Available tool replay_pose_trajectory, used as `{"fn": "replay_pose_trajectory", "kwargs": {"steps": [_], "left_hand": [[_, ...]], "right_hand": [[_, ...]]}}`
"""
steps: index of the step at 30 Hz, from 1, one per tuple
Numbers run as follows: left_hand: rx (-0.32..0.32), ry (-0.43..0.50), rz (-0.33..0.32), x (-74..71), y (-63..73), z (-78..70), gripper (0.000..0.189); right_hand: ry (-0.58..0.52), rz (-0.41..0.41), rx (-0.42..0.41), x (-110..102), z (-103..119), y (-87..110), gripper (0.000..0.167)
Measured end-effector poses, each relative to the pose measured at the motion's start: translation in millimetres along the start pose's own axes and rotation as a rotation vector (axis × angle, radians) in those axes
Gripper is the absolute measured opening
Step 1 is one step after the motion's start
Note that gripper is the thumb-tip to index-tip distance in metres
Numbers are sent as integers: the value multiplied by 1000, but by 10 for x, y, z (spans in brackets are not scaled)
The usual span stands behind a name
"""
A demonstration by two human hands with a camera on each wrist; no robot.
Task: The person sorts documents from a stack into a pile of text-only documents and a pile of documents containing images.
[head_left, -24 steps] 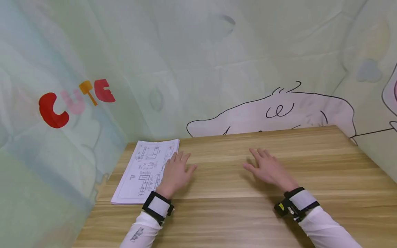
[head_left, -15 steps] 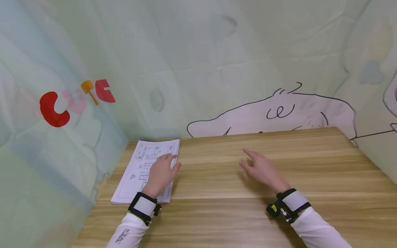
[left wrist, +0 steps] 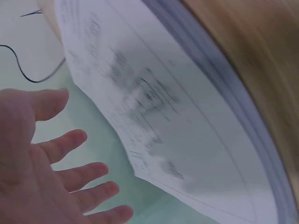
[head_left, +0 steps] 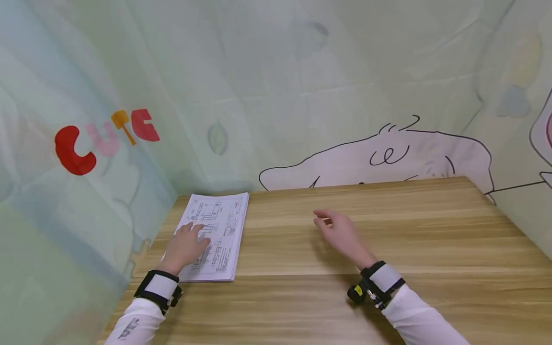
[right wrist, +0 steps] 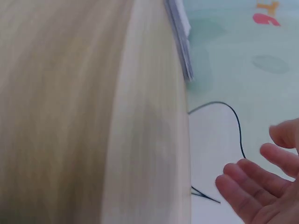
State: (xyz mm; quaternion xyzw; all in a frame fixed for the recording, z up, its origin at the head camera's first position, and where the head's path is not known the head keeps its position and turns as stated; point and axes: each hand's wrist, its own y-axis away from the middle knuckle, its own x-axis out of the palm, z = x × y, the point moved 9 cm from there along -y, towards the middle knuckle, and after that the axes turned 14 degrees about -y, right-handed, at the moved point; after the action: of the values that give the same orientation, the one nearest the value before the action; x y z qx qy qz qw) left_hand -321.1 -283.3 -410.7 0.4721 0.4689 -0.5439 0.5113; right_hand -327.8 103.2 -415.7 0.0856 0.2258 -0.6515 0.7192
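A stack of white paper point(head_left: 230, 239) printed with technical drawings lies at the table's back left. My left hand point(head_left: 184, 247) is over the stack's left part, fingers spread and nothing in its grasp. In the left wrist view the left hand point(left wrist: 51, 172) shows slightly bent, separate fingers, with the stack's thick layered edge point(left wrist: 224, 79) beyond them. To the right of the stack, my right hand point(head_left: 342, 235) hovers above bare wood, fingers loosely bent and holding nothing. The right wrist view shows the right hand point(right wrist: 261, 186) with relaxed fingers and the paper stack point(right wrist: 180, 37) farther off.
The wood-grain table point(head_left: 280, 306) reaches back to a pale printed cloth wall point(head_left: 276, 96). Red, pink and orange letters point(head_left: 75, 151) mark the left side of the cloth. Each wrist wears a black strap, the right strap point(head_left: 375, 282) carrying a small camera.
My left hand has moved left from the stack's right edge across the paper to its left part. My right hand has drifted left over the table, its fingers bending more. The stack has stayed put.
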Motion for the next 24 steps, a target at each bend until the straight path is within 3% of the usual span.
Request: {"fn": "replay_pose_trajectory", "kwargs": {"steps": [7,10,15,18,24], "left_hand": [[-55,-7,56,131,-9,256,57],[-80,16,118,225,-2,323,62],[-117,75,233,383,6,394,71],[-130,111,261,433,9,414,72],[-122,158,252,493,4,420,71]], "right_hand": [[-83,-9,-3,251,57,-22,36],[-106,-2,9,384,63,-42,36],[-92,80,43,654,74,-25,39],[-95,133,54,801,90,7,41],[-324,170,162,1027,61,26,43]]}}
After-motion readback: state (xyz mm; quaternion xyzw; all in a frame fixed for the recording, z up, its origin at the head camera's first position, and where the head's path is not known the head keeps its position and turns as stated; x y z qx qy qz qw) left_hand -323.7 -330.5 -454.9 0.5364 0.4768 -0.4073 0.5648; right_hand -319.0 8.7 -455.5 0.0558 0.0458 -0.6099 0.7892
